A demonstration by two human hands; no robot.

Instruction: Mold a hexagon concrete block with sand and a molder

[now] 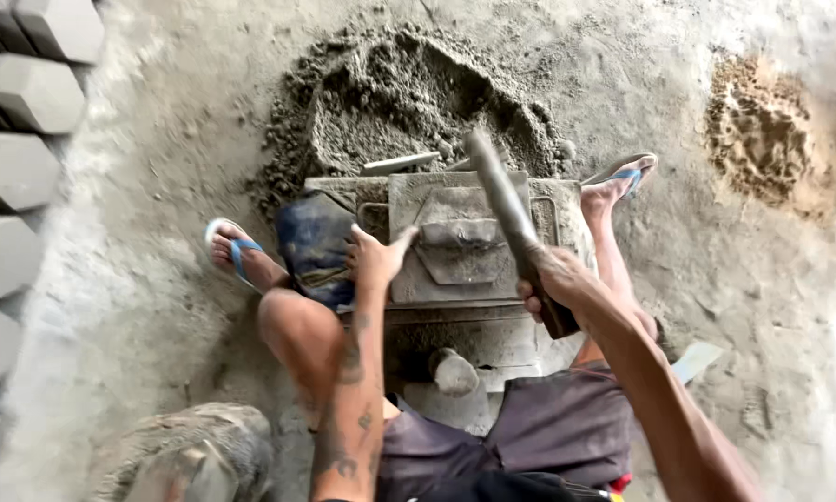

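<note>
Right hand (550, 284) wrapped tight round the lower end of a long dark cement-crusted tamping bar (509, 216), held slanting up toward the middle of the frame. Left hand (375, 258) spread open, thumb out, resting flat against the left edge of the grey cement-caked metal block mould (455, 244) at frame centre; nothing gripped in it.

Mould sits low between the knees, lid or plate on top smeared with dried mix. Dark blue worn cloth pad (314, 244) bunched just left of the mould, touching it. Heap of damp grey cement mix (408, 102) directly beyond, upper centre, hollowed in the middle. Blue-strapped sandals on both feet: left foot (236, 253) mid-left, right foot (618, 181) right of the mould.

Stacked grey moulded concrete blocks (27, 139) down the left edge. Patch of brownish coarse sand (762, 130) upper right. Rounded cement-coated lump or bucket (190, 455) lower left, too blurred to tell which.

Handling judgement: bar looks stiff and heavy, gritty rather than slippery; best held low on the shaft, as now. Mould looks heavy, rigid, rough-edged; steadied best by the side rim, away from the strike zone. Fresh mix soft, crumbly.
</note>
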